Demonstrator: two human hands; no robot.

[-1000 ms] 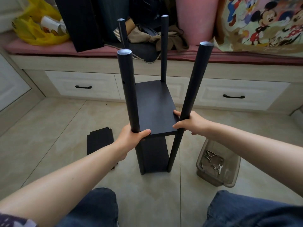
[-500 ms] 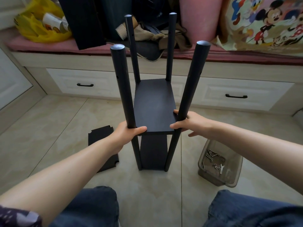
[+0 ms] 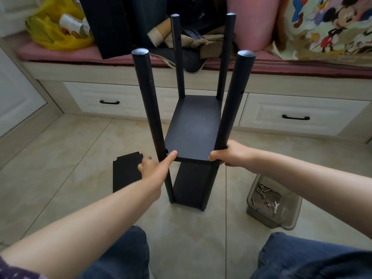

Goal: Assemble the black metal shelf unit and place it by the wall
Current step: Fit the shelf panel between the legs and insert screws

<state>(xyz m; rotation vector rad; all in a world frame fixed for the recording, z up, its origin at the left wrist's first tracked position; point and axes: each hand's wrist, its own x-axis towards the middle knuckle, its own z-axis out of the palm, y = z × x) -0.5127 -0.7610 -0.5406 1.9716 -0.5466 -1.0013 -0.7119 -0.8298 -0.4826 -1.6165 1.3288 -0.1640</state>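
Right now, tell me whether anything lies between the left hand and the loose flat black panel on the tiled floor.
Nothing visible does. The left hand hovers beside the flat black panel, thumb touching the black metal shelf unit; the unit's front left post stands on the hand's other side.

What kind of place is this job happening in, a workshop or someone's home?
Most likely a room in a home, perhaps a bedroom: a built-in bench with white drawers and a pink seat pad, a cartoon-print cushion on it, and a tiled floor.
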